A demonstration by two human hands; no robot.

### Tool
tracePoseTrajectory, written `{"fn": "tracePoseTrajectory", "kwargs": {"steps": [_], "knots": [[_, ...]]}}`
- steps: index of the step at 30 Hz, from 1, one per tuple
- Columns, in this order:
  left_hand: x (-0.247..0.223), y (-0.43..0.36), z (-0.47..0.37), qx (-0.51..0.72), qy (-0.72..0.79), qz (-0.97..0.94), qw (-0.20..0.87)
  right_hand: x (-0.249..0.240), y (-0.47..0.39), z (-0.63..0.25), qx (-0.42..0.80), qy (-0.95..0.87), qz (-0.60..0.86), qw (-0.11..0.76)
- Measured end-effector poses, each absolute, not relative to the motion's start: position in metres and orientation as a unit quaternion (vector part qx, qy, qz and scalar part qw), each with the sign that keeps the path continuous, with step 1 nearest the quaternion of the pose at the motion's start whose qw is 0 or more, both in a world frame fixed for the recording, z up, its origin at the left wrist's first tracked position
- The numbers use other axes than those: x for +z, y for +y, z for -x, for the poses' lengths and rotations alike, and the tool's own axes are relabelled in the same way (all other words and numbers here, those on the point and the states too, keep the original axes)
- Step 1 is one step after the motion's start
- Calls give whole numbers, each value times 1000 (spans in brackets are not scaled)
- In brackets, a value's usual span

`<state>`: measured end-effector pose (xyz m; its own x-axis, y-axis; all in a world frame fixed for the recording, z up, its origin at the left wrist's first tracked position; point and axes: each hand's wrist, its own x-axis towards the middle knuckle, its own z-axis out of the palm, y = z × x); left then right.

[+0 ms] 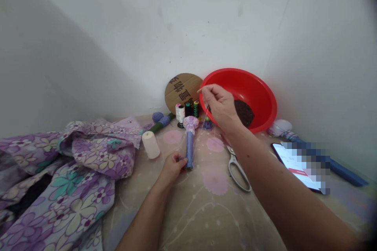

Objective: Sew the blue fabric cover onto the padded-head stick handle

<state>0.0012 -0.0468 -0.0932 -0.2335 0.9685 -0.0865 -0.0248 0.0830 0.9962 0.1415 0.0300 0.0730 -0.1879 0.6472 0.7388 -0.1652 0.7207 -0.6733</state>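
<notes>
A short stick wrapped in blue cloth (190, 145), with a round floral-cloth head at its far end, stands out in front of me. My left hand (173, 164) is closed, its thumb and fingers pinching the lower end of that stick. Raised in front of the red basin, my right hand (219, 104) is closed in a pinch on a pale thread (205, 117). The thread slants down taut from the fingers toward the stick; its lower end is too fine to follow. Whether a needle is between the fingers cannot be made out.
Scissors (239, 172) and a phone (297, 166) lie at the right, near another blue-handled stick (335, 164). Behind are a red basin (262, 106) with dark grains, a cardboard disc (179, 90) and several thread spools (181, 114). Left are a white cone (151, 145) and floral cloth (73, 180).
</notes>
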Motion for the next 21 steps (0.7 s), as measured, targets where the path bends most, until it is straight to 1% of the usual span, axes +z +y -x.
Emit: {"fn": "tracePoseTrajectory", "kwargs": {"steps": [1,3,4,6,9,13,15,21], "knots": [[-92,-47,-1,538,571,-411,463,66,32,-142,324,-722,190,580],[-89,-49,-2,543,569,-406,465,43,35,-143,323,-784,222,481],[-88,-49,-2,545,568,-404,466,29,35,-142,331,-814,223,422],[-86,-50,-2,549,564,-401,469,-1,36,-143,344,-848,220,337],[-85,-49,-1,552,558,-398,475,-35,34,-148,325,-878,242,253],[-86,-49,0,555,552,-387,487,-52,29,-159,245,-897,298,218],[-87,-49,1,559,549,-384,488,-56,26,-164,228,-891,331,210],[-89,-48,3,559,545,-384,494,-74,12,-158,258,-875,371,176]]}}
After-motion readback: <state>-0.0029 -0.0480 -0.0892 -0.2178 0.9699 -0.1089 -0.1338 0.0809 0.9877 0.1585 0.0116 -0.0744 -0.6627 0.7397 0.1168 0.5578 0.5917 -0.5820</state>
